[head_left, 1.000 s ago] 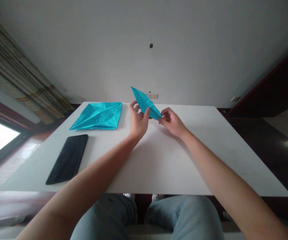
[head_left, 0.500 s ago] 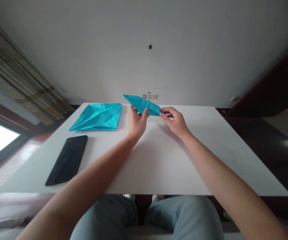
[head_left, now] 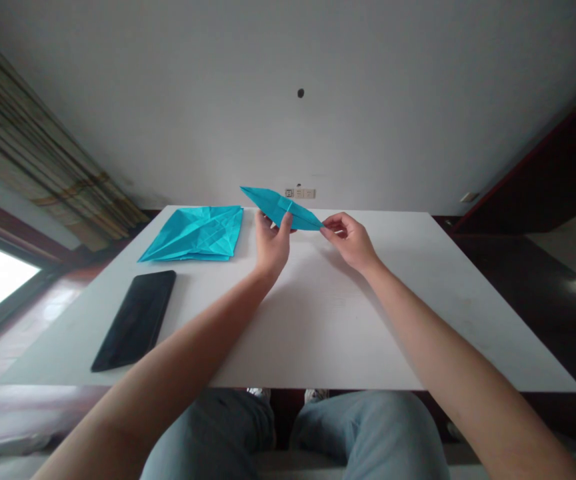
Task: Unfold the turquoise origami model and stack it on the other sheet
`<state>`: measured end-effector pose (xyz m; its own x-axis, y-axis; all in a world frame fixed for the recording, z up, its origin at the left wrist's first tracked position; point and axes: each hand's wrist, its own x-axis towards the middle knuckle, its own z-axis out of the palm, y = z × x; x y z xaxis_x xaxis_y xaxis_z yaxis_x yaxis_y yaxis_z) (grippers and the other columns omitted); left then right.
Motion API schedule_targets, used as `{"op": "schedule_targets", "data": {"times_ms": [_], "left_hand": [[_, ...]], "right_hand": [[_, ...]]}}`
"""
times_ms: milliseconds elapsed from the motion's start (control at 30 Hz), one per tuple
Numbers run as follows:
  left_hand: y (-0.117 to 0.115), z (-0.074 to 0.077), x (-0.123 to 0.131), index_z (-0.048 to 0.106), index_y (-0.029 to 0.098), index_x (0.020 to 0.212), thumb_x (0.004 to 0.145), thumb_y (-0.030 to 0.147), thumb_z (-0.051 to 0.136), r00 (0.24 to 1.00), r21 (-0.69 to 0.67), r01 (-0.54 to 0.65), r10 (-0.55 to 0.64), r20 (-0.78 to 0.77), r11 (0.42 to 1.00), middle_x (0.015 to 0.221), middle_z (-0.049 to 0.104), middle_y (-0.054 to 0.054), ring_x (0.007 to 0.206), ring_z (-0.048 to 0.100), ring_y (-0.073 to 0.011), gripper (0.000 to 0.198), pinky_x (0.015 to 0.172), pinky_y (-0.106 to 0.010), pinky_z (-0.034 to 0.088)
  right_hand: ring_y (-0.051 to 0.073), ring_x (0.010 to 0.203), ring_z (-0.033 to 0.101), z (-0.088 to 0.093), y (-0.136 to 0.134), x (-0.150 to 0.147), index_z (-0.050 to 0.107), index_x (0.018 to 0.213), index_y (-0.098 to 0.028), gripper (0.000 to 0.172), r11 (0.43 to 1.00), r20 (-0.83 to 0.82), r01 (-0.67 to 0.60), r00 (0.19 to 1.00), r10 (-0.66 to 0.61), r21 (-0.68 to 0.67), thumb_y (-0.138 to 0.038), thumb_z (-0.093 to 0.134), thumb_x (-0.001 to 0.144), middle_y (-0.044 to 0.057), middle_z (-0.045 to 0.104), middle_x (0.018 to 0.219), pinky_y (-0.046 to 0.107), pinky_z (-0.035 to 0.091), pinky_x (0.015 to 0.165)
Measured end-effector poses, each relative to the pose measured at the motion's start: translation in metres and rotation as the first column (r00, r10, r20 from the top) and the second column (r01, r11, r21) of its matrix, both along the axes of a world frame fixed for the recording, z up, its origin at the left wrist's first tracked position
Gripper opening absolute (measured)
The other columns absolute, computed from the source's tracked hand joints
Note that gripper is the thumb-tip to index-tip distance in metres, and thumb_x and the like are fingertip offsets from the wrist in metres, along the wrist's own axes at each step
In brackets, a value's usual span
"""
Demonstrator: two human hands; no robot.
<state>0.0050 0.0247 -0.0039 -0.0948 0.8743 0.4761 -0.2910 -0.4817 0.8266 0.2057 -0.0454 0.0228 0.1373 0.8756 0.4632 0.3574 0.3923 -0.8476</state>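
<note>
A long blue piece of folded paper (head_left: 282,205), pointed at both ends, is held above the far part of the white table (head_left: 318,320). My left hand (head_left: 274,241) grips it near the middle, thumb on the front face and the other fingers partly hidden behind. At its right tip, my right hand (head_left: 349,239) pinches the paper between thumb and fingers. To the left of my left hand lies a stack of creased blue paper (head_left: 195,233), flat on the table.
A black phone (head_left: 135,320) rests on the table's left side, near my left forearm. Behind the table rises a grey wall with a socket panel (head_left: 300,193). A patterned curtain (head_left: 43,140) hangs at the left.
The folded paper has shifted slightly left in my hands, and its right end now looks narrower and more pointed. My left hand has moved a little left. The stack and phone are unmoved.
</note>
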Motion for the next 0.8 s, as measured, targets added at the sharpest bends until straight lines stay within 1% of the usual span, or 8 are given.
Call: {"op": "schedule_targets", "data": {"times_ms": [67, 167, 233, 300, 433, 533, 667, 800], "left_hand": [[0.000, 0.001, -0.001, 0.053, 0.029, 0.119, 0.093, 0.082, 0.093, 1.000, -0.014, -0.005, 0.005, 0.001, 1.000, 0.115, 0.077, -0.005, 0.102, 0.083, -0.0234, 0.071, 0.083, -0.035, 0.075], [0.001, 0.001, -0.003, 0.054, 0.029, 0.119, 0.094, 0.082, 0.092, 1.000, -0.042, -0.004, 0.004, -0.005, 0.999, 0.115, 0.076, -0.005, 0.105, 0.082, -0.0244, 0.070, 0.085, -0.038, 0.075], [0.000, 0.001, -0.003, 0.054, 0.029, 0.119, 0.092, 0.082, 0.094, 1.000, -0.062, 0.023, -0.023, -0.008, 0.998, 0.114, 0.075, -0.005, 0.104, 0.081, -0.0245, 0.072, 0.086, -0.040, 0.075], [0.000, 0.001, -0.003, 0.055, 0.029, 0.119, 0.088, 0.083, 0.096, 0.998, -0.080, 0.056, -0.056, 0.006, 0.995, 0.113, 0.075, -0.005, 0.102, 0.081, -0.0242, 0.075, 0.085, -0.040, 0.075], [0.001, 0.002, -0.003, 0.056, 0.028, 0.116, 0.083, 0.085, 0.099, 0.997, -0.112, 0.057, -0.050, 0.059, 0.992, 0.113, 0.075, -0.004, 0.103, 0.079, -0.0236, 0.078, 0.084, -0.039, 0.075], [0.002, 0.002, -0.004, 0.056, 0.028, 0.113, 0.081, 0.084, 0.101, 0.996, -0.132, 0.047, -0.037, 0.076, 0.990, 0.112, 0.073, -0.004, 0.106, 0.078, -0.0234, 0.079, 0.086, -0.039, 0.076], [-0.001, 0.002, -0.004, 0.057, 0.028, 0.114, 0.080, 0.085, 0.101, 0.995, -0.137, 0.077, -0.068, 0.070, 0.988, 0.113, 0.074, -0.005, 0.107, 0.079, -0.0246, 0.080, 0.086, -0.039, 0.076], [-0.001, 0.002, -0.003, 0.056, 0.028, 0.114, 0.081, 0.084, 0.101, 0.995, -0.149, 0.078, -0.068, 0.067, 0.986, 0.113, 0.075, -0.005, 0.108, 0.079, -0.0249, 0.079, 0.087, -0.039, 0.075]], "right_hand": [[0.026, 0.099, 0.079, 0.001, 0.001, 0.002, 0.078, 0.102, -0.027, 0.038, 1.000, -0.023, -0.001, 1.000, 0.000, -0.005, -0.061, 0.093, 0.091, 0.008, 0.085, 0.104, 0.042, 0.064, 0.083], [0.025, 0.095, 0.077, 0.003, 0.001, 0.004, 0.080, 0.105, -0.028, 0.043, 0.997, -0.087, -0.071, 0.994, 0.067, -0.042, -0.065, 0.095, 0.088, 0.007, 0.084, 0.105, 0.041, 0.065, 0.080], [0.024, 0.092, 0.075, 0.004, 0.000, 0.003, 0.083, 0.108, -0.027, 0.045, 0.990, -0.115, -0.119, 0.987, 0.110, -0.073, -0.064, 0.096, 0.087, 0.007, 0.084, 0.106, 0.040, 0.066, 0.077], [0.022, 0.089, 0.074, 0.004, -0.001, 0.001, 0.086, 0.110, -0.027, 0.044, 0.987, -0.110, -0.130, 0.987, 0.120, -0.090, -0.062, 0.097, 0.086, 0.007, 0.085, 0.107, 0.040, 0.065, 0.075], [0.021, 0.080, 0.070, 0.005, -0.003, 0.001, 0.090, 0.107, -0.026, 0.040, 0.996, -0.058, -0.060, 0.997, 0.056, -0.068, -0.062, 0.095, 0.090, 0.007, 0.085, 0.099, 0.039, 0.060, 0.072], [0.022, 0.082, 0.072, 0.008, -0.005, 0.002, 0.090, 0.103, -0.026, 0.039, 0.999, -0.029, -0.009, 1.000, 0.008, -0.031, -0.063, 0.093, 0.092, 0.008, 0.087, 0.101, 0.039, 0.058, 0.072], [0.020, 0.080, 0.071, 0.014, -0.011, 0.000, 0.090, 0.105, -0.026, 0.036, 0.999, 0.027, -0.023, 0.999, 0.024, -0.035, -0.058, 0.095, 0.089, 0.007, 0.088, 0.104, 0.038, 0.060, 0.073], [0.019, 0.075, 0.068, 0.015, -0.012, -0.001, 0.088, 0.099, -0.025, 0.033, 0.999, 0.040, 0.008, 0.999, -0.006, -0.037, -0.056, 0.094, 0.089, 0.007, 0.087, 0.098, 0.039, 0.060, 0.074]]}}
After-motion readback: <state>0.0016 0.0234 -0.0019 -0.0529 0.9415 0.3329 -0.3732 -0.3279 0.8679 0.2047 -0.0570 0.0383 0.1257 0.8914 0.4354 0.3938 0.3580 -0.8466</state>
